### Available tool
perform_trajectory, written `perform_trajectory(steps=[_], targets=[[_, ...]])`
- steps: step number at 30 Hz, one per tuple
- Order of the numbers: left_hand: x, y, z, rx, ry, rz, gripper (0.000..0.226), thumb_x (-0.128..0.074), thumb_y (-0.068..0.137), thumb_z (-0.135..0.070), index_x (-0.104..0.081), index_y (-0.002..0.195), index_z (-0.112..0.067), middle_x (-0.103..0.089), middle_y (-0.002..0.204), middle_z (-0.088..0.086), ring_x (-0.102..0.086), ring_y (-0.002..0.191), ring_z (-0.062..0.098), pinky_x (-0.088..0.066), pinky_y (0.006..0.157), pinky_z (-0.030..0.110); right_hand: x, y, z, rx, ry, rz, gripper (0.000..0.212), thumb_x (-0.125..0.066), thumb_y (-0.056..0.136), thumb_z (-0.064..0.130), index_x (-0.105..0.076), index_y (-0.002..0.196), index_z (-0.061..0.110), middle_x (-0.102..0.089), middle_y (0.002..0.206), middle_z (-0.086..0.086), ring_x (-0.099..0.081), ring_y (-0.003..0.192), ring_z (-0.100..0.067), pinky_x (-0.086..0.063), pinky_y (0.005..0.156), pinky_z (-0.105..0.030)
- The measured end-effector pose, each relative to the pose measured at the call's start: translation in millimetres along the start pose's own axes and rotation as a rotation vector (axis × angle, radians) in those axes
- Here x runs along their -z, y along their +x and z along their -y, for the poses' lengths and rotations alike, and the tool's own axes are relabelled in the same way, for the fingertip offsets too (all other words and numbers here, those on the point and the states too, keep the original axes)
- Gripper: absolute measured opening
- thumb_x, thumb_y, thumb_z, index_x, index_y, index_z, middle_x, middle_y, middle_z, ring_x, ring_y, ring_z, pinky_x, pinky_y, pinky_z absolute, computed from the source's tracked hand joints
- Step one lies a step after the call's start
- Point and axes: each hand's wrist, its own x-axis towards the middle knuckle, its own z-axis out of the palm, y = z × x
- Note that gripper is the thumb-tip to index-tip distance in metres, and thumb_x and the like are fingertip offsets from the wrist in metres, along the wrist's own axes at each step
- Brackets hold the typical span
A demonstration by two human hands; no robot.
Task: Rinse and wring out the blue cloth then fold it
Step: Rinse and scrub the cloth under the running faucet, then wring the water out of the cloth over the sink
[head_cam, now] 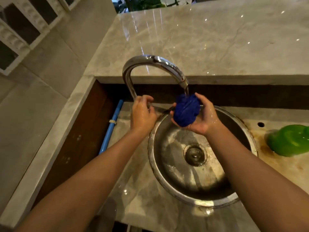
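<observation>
Water wets blue cloth (186, 110) in right hand (203, 118).

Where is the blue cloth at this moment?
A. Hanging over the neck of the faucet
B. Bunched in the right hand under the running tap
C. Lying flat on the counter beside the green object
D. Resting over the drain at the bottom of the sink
B: the blue cloth is bunched in the right hand directly below the faucet spout, with water falling onto it, above the sink.
</observation>
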Motion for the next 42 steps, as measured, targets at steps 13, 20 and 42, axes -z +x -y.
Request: perform_trajectory(steps=[13,20,42], targets=[[-19.5,18.7,-3.5,0.162,0.274,0.312,0.026,-0.06,0.093,-0.012,-0.068,0.116,-0.018,-0.066,0.113,0.006,-0.065,0.102,0.023,-0.057,0.088,0.038,7.6,10.4,-5.8,-0.011,0.03,-0.001,0.066,-0.079,0.074,0.041,-0.059,0.132,0.015,-0.067,0.125,-0.021,-0.064,0.113,-0.043,-0.051,0.092,-0.058],[-7.9,10.3,0.3,-0.035,0.528,0.366,0.02,-0.054,0.095,-0.019,-0.067,0.11,-0.022,-0.067,0.097,0.005,-0.066,0.089,0.023,-0.058,0.081,0.042,-1.7,3.9,-4.1,-0.005,0.057,0.016,0.057,-0.077,0.074,0.04,-0.064,0.123,0.013,-0.068,0.123,-0.021,-0.065,0.11,-0.042,-0.051,0.093,-0.058],[-25.7,14.9,3.0,-0.439,1.065,0.564,0.023,-0.07,0.084,-0.016,-0.064,0.106,-0.014,-0.066,0.104,0.009,-0.064,0.095,0.027,-0.049,0.071,0.038,-11.4,-15.1,0.4,0.076,0.03,-0.097,0.04,-0.081,0.071,0.036,-0.079,0.102,0.01,-0.07,0.118,-0.021,-0.065,0.113,-0.035,-0.048,0.097,-0.054]])
